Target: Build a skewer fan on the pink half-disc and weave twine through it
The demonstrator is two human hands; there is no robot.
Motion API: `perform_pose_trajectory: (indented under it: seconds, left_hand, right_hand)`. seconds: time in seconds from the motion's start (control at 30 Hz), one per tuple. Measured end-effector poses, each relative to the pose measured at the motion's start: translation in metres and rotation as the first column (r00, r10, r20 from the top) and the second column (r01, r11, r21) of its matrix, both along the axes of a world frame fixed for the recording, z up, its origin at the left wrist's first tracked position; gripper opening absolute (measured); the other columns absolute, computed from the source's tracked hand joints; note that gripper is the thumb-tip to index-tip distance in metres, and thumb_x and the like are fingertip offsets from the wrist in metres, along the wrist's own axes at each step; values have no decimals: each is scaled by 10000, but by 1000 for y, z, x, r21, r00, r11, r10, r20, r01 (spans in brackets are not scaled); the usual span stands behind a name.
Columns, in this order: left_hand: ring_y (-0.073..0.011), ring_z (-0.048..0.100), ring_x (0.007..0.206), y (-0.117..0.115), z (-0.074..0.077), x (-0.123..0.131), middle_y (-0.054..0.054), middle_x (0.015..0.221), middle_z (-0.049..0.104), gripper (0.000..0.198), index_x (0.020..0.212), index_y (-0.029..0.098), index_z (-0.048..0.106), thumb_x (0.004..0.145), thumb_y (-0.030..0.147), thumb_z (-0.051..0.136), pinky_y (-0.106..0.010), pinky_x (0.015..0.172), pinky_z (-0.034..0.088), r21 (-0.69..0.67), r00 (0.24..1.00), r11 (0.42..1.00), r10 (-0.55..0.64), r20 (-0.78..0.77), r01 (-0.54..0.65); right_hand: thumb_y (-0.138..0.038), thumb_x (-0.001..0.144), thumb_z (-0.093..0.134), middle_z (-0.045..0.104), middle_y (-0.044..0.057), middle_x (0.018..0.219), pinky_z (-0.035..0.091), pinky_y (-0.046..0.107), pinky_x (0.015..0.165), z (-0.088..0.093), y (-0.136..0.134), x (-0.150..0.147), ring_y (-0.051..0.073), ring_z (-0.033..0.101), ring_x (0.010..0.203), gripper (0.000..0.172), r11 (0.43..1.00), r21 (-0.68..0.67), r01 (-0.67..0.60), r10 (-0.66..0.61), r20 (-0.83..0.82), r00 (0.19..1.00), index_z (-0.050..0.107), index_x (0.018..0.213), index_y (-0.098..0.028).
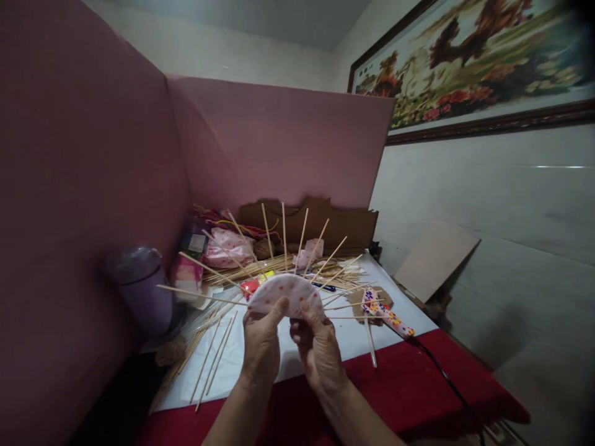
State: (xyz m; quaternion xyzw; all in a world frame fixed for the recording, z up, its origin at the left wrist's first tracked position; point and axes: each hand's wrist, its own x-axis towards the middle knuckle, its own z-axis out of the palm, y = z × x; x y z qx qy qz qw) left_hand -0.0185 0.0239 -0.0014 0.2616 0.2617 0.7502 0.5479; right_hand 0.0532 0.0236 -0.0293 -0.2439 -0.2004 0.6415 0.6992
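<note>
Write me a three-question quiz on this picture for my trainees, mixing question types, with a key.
1. Multiple choice: what fans out from the dotted fabric piece?
A) Coloured pens
B) Thin sticks
C) Metal spoons

2. True or false: the left hand and the right hand both hold that piece.

3. Fill in the blank: the flower-patterned tool lies to the person's ____ of both hands.

Key: 1. B; 2. True; 3. right
</note>
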Motion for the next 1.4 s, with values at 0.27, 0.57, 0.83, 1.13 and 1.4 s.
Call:
perform_pose_trajectory:
  seconds: [0.27,0.57,0.83,1.13,1.4]
  left_hand:
    - [-115,569,577,4,-10,-8,2,580,654,220,618,142,690,690,344,740,-227,598,447,108,887,944,330,-323,-311]
    - [-121,582,627,6,-13,-6,0,621,670,216,652,148,701,692,357,735,-243,657,472,66,912,955,295,-285,-289]
    - [-159,648,762,10,-10,-10,-38,817,718,347,895,157,708,619,349,791,-260,717,495,66,927,951,309,-214,-302]
    - [-99,592,680,13,-13,-13,23,701,669,230,766,160,677,662,346,763,-217,687,456,63,827,838,545,-140,-542]
    - [-106,588,686,13,-12,-13,22,700,669,223,754,160,671,646,325,776,-228,689,448,65,829,841,541,-140,-538]
  right_hand:
    - [-241,626,803,598,-45,556,328,137,352,14,14,22,56,495,434,233,998,56,-32,32,-7,999,616,733,-155]
    - [-326,604,832,672,1,670,420,181,429,11,20,9,93,558,531,339,968,106,-228,238,-96,967,643,831,-160]
    - [-179,565,831,604,-44,534,353,130,337,7,35,12,54,490,418,310,986,19,-165,166,-49,985,577,739,-145]
    - [-193,541,840,589,-57,534,346,117,312,5,39,19,47,478,404,372,992,-16,-128,128,-38,991,553,774,-152]
    - [-178,520,844,600,-62,552,348,112,312,4,41,19,42,482,404,383,993,-32,-117,116,-43,992,559,775,-160]
